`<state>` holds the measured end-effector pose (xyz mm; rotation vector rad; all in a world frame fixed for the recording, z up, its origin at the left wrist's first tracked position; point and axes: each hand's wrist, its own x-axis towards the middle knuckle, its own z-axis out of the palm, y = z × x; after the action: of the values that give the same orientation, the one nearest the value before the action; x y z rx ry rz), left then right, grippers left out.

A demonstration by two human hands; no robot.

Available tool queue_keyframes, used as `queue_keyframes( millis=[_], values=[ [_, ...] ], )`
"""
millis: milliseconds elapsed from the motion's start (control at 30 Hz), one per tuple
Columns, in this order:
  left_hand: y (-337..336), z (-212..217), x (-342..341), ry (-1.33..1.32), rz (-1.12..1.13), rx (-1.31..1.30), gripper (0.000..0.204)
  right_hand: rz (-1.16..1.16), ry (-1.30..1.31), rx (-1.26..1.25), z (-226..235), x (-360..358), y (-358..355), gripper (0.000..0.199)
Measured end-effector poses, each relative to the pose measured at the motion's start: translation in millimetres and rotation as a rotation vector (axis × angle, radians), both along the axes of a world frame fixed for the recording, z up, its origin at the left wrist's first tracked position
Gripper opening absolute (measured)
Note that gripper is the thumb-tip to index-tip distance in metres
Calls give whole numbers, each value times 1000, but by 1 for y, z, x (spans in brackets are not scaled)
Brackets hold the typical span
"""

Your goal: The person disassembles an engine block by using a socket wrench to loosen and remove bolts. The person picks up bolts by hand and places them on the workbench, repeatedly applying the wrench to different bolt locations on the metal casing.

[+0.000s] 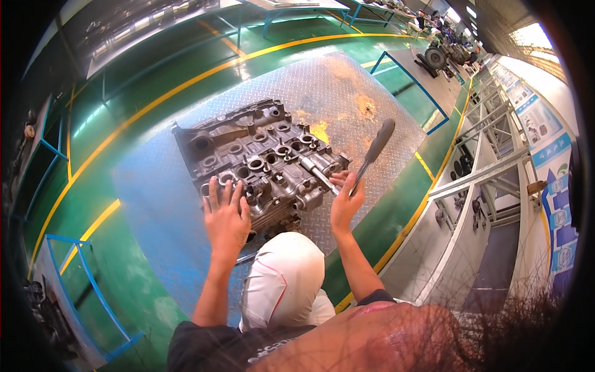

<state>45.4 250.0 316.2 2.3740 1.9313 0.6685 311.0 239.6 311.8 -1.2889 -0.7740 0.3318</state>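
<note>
A grey metal engine cylinder head [266, 149], full of round bores and bolt holes, lies on a diamond-plate metal surface. My left hand [227, 217] rests on its near left edge with the fingers stretched out and spread. At the near right side, my right hand [346, 197] is closed round the joint of a socket wrench [377, 144]. Its black handle points up and away to the right. From the same hand a chrome extension [319, 173] with a socket reaches left over the engine part. Whether the socket touches a bolt, I cannot tell.
My knee [282, 273] in white trousers is close to the engine part's near edge. The metal plate [350, 93] has rust and yellow stains. Blue-framed stands [412, 93] and a grey metal rack [477, 161] stand around it on green floor with yellow lines. People [421, 22] are far off.
</note>
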Motion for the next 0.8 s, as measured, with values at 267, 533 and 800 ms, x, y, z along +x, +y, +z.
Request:
queue_keyframes(
  millis=[267,533,800],
  values=[
    [-1,10,4,-58,-16,8,40,19,-427,-76,-12,6,-19,20],
    [1,15,6,-55,-1,-46,38,-89,-209,6,-8,-2,-7,23],
    [4,14,7,-72,5,-75,38,-79,-169,-2,-18,0,-5,26]
  ],
)
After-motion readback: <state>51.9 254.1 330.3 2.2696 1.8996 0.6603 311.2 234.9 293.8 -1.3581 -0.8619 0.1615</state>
